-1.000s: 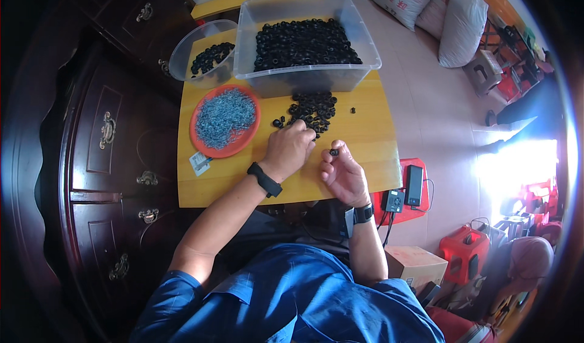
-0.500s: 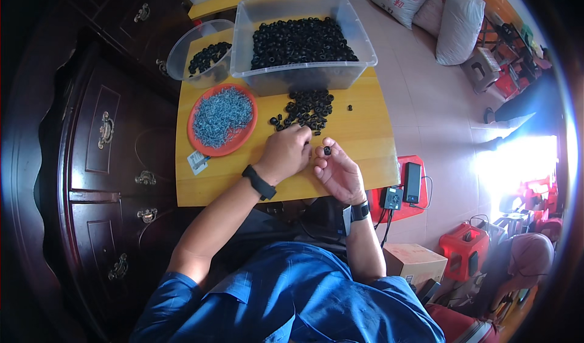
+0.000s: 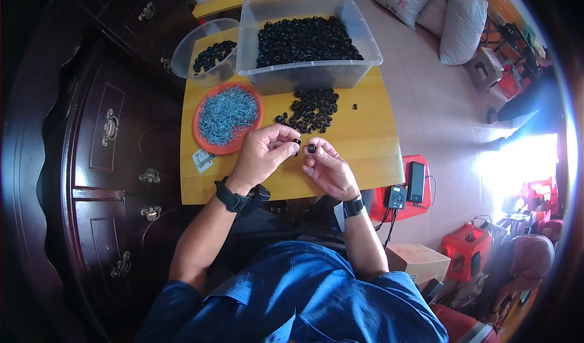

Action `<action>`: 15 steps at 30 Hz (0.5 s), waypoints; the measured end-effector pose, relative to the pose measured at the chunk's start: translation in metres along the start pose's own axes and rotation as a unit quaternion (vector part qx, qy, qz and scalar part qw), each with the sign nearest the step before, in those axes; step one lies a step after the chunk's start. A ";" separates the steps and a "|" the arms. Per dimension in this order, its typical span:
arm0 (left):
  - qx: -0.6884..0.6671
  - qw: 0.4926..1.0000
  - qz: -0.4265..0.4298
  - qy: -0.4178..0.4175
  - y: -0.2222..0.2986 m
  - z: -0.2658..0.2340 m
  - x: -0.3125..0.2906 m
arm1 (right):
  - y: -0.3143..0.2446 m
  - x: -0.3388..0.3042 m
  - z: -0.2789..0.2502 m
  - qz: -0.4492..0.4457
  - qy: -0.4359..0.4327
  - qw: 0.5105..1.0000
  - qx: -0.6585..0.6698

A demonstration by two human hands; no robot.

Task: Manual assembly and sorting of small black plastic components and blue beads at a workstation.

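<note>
- Your left hand (image 3: 258, 155), back upward, pinches between thumb and fingertips; dark bits (image 3: 297, 141) show above and below the thumb tip. Can't tell whether that is one piece or two, nor how the axis lies.
- Your right hand (image 3: 331, 174), palm partly up, grips a black ring-like piece (image 3: 312, 148) between thumb and fingertips, other fingers curled. Its round end seems turned up toward your head, so its axis runs roughly along your line of sight; too small to tell which end.
- Both grips sit close together but apart, above the table (image 3: 371, 142), on your side of the loose pile (image 3: 314, 108).
- Pile pieces are squat, lying at mixed angles, some with holes facing up. A lone piece (image 3: 355, 106) sits to the right of them.
- Beyond the pile: clear bin (image 3: 304, 82) of similar black pieces; to its left, a clear tub (image 3: 182, 52) with fewer.
- Left of the pile, an orange-red plate (image 3: 242, 140) heaped with fine blue-grey bits (image 3: 226, 113).
- Writing: white tag (image 3: 202, 160) touching or just beside the plate, print too small for you to read. White sacks (image 3: 398, 1) on the floor (image 3: 444, 130) carry red characters. Carton (image 3: 420, 261) near your right elbow has small dark marks, illegible.
</note>
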State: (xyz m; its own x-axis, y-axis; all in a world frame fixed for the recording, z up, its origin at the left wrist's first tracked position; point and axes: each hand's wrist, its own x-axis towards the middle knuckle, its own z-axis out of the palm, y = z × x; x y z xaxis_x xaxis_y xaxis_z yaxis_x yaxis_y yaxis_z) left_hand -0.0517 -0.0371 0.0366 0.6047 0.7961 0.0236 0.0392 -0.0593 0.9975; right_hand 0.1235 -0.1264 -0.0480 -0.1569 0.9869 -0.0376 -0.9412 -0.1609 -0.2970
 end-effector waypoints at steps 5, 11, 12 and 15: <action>0.047 0.998 0.028 0.021 -0.004 0.002 -0.010 | 0.005 0.002 0.004 0.010 0.007 1.000 0.008; 0.072 0.996 0.052 0.029 -0.011 0.005 -0.012 | 0.009 0.004 0.006 0.017 0.008 1.000 0.009; 0.072 0.996 0.052 0.028 -0.011 0.005 -0.012 | 0.009 0.004 0.006 0.016 0.009 1.000 0.009; 0.071 0.996 0.056 0.024 -0.009 0.006 -0.011 | 0.009 0.004 0.007 0.014 0.014 1.000 0.010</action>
State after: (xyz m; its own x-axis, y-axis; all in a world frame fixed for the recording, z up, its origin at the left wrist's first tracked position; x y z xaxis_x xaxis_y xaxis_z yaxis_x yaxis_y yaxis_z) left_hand -0.0537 -0.0494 0.0265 0.5737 0.8071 0.1397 0.0880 -0.2303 0.9691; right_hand 0.1124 -0.1245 -0.0445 -0.1754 0.9819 -0.0719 -0.9425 -0.1886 -0.2759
